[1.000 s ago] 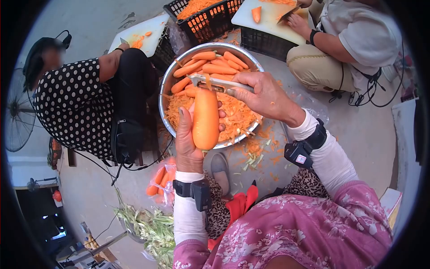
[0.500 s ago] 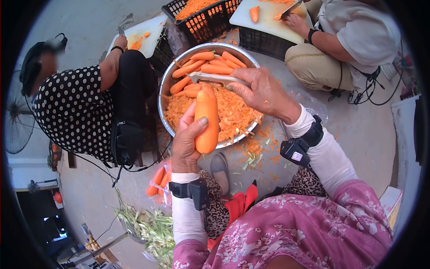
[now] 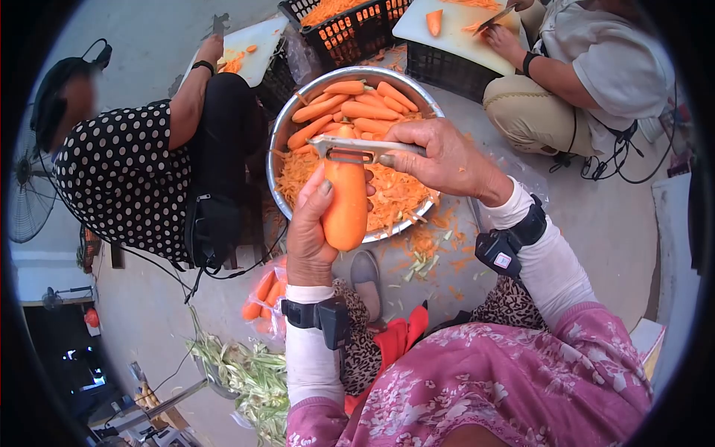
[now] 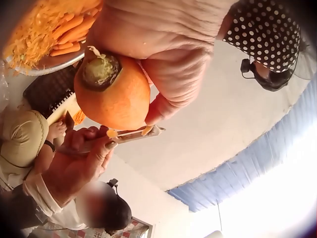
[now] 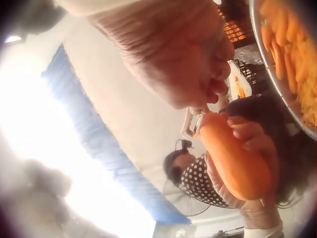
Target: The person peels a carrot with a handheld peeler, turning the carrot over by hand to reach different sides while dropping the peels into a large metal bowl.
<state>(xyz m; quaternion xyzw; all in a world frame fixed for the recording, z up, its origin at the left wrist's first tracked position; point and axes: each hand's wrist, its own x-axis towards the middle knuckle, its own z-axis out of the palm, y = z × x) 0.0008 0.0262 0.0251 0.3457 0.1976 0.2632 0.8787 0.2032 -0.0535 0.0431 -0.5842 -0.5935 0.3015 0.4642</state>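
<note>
A thick orange carrot (image 3: 345,208) stands nearly upright in the left hand (image 3: 311,231), its fingers wrapped round the far side and the thumb on the near side. The right hand (image 3: 447,160) grips the handle of a metal peeler (image 3: 350,149), whose blade lies across the upper part of the carrot. In the left wrist view the carrot's stem end (image 4: 101,72) faces the camera, with the peeler (image 4: 143,133) beyond it. The right wrist view shows the peeler head (image 5: 194,124) against the carrot's far end (image 5: 233,153).
Below the hands a metal basin (image 3: 274,160) holds whole carrots (image 3: 369,112) and peelings (image 3: 395,197). Two people crouch at cutting boards (image 3: 417,30), both with knives. A black crate (image 3: 350,37) of shreds stands behind. Bagged carrots (image 3: 261,294) and leafy husks (image 3: 253,372) lie at lower left.
The left thumb has shifted up the carrot since half a second ago. The peeler has come down from above the carrot's top onto its upper side.
</note>
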